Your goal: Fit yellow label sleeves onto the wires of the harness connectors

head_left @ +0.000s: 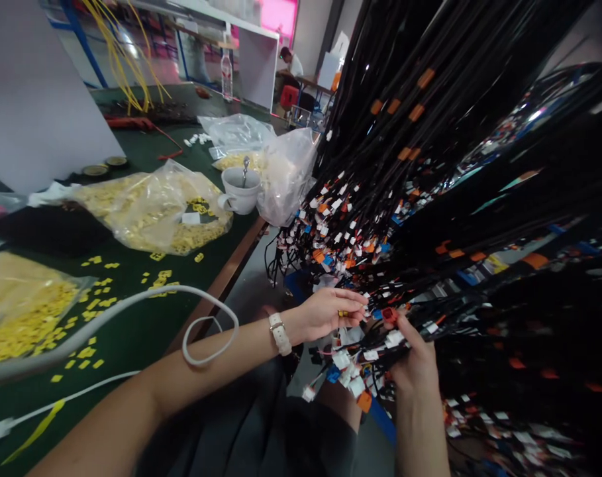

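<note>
Both hands, the left hand (330, 311) and the right hand (412, 361), pinch small plastic plugs (390, 315) on the thin, bendy black hanging wires (380, 199), which look light and are best held by the hard plugs.

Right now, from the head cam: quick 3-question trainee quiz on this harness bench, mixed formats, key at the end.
1. True or false: the left hand holds small yellow pieces at its fingertips.
2. Multiple choice: the white cup on the green table contains A) a metal spoon, B) a brush, C) nothing visible.
3. Fill in: the right hand pinches an orange-red ____ among the black wire bundle.

Key: 1 true. 2 A. 3 connector.
</note>
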